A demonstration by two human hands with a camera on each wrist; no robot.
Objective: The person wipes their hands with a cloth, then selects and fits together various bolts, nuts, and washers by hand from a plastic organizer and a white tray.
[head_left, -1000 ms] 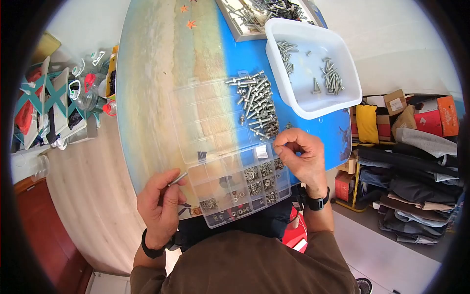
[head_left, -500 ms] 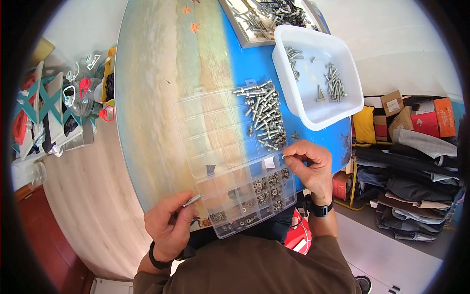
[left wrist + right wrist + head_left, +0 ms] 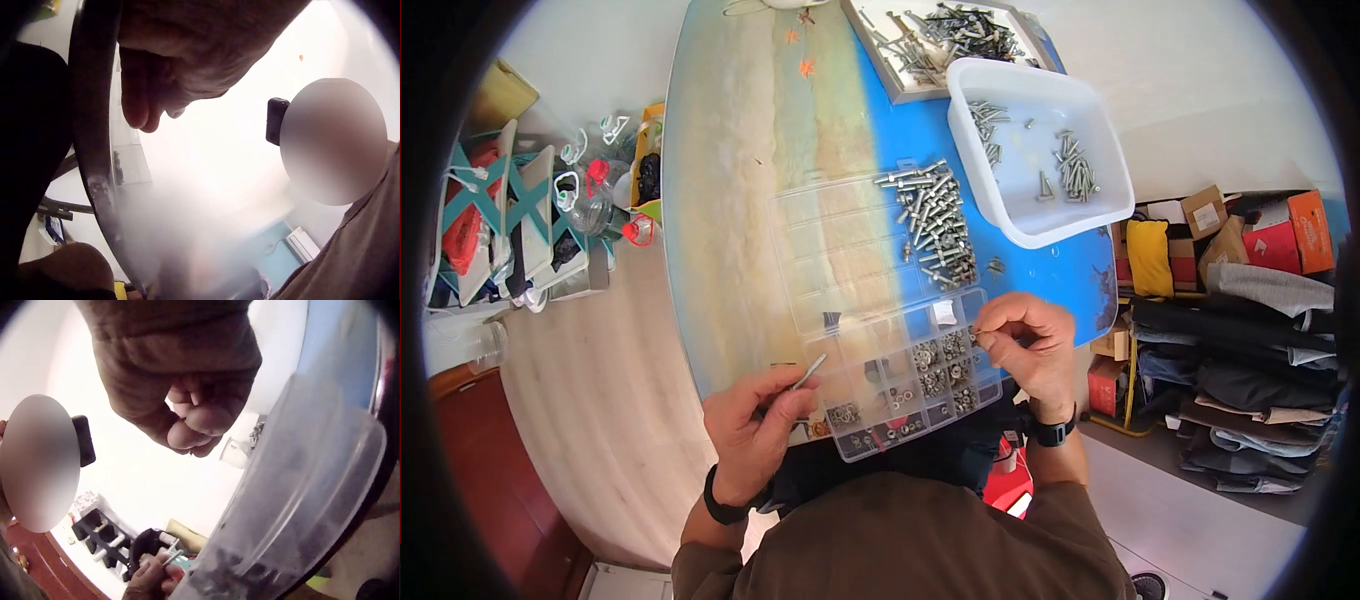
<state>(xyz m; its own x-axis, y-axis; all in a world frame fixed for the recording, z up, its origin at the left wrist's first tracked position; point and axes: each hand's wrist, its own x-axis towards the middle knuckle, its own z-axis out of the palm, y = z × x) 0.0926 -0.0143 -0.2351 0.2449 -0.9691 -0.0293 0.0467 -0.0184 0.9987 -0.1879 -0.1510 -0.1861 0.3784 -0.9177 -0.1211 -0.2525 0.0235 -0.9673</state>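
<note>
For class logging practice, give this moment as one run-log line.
left hand: pinches bolt | right hand: fingertips together at parts box, contents unclear | parts box: open, small hardware inside | tub: bolts inside

We see the tabletop in mottled sandy beige left of centre and bright blue to the right, with orange starfish shapes up top, silver-grey bolts mid-frame, a white tub upper right, a brown shirt bottom centre.

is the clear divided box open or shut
Open: its lid lies spread back flat on the table, and the compartments of the box with nuts and washers face up uncovered.
</note>
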